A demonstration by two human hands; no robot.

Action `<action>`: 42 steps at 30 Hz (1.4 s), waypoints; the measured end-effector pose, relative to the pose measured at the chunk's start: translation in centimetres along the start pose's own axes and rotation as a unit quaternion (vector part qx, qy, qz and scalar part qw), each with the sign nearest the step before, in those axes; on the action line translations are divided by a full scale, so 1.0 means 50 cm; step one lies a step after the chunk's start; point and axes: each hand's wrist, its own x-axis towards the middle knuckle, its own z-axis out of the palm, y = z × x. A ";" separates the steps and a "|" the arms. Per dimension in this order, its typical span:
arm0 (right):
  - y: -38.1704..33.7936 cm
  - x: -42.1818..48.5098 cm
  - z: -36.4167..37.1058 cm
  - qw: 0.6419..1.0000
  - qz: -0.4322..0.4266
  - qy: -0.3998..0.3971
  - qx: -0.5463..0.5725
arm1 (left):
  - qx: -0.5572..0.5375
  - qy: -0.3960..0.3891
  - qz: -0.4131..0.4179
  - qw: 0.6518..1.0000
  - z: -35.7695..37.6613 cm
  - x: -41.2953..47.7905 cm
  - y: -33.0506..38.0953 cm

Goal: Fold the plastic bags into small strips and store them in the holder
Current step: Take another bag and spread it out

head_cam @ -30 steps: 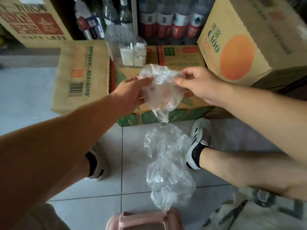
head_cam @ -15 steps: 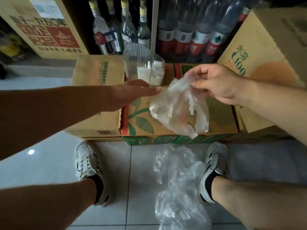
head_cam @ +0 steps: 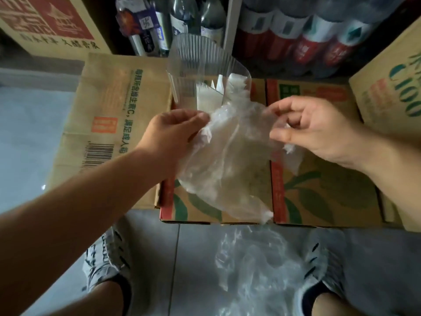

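Observation:
A clear, crumpled plastic bag (head_cam: 224, 165) is stretched between both hands above the cardboard boxes. My left hand (head_cam: 173, 131) pinches its upper left corner. My right hand (head_cam: 312, 128) pinches its upper right edge between thumb and fingers. The bag's lower end hangs over the front edge of the green-leaf box (head_cam: 319, 190). Behind the bag stands the clear ribbed holder (head_cam: 196, 65), with folded white strips (head_cam: 210, 96) inside it. A pile of more clear bags (head_cam: 257, 270) lies on the tiled floor between my shoes.
A brown carton (head_cam: 114, 110) sits left of the green-leaf box, and an orange-print carton (head_cam: 391, 87) rises at the right. Bottles (head_cam: 296, 35) fill the shelf behind. My two grey shoes (head_cam: 107, 261) rest on the grey floor tiles.
My left hand, which was reaching open toward the bag, now pinches its left corner. The bag, earlier dangling from my right hand alone, is spread wider between both hands.

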 end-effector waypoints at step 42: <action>0.126 -0.035 -0.040 0.948 0.190 0.253 -0.035 | 0.288 0.091 0.106 0.947 -0.046 0.042 -0.013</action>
